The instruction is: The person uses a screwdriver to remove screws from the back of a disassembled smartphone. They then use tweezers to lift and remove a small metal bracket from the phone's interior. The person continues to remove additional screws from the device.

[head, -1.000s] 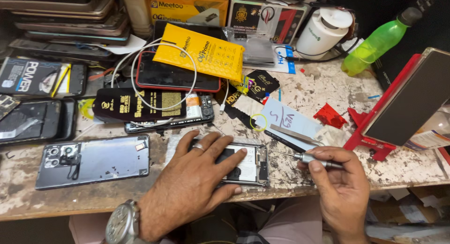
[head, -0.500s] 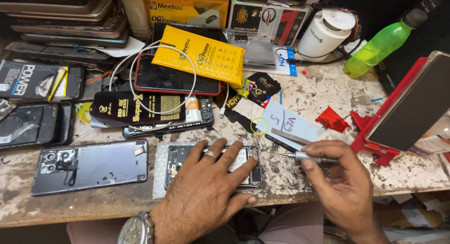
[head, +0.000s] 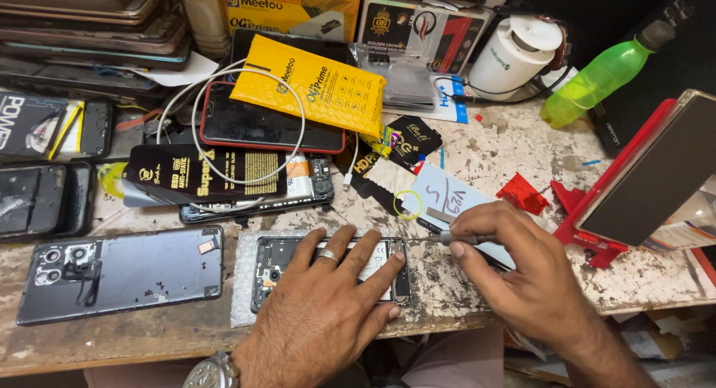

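Worn bench [head: 522, 145]: 2 hands, 1 opened phone [head: 380, 265], 1 screwdriver [head: 440, 237].

— What lies at the front edge of the workbench [head: 477, 145]?
— An opened phone [head: 373, 257], back removed, flat on a bubble-wrap sheet [head: 245, 283].
— And the tool?
— A thin screwdriver [head: 440, 237], nearly level, tip at the phone's right top corner.

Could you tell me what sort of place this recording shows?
Most likely a phone repair bench. The left hand steadies an opened phone, the right hand works a small screwdriver, and a detached back cover lies on the worn worktop.
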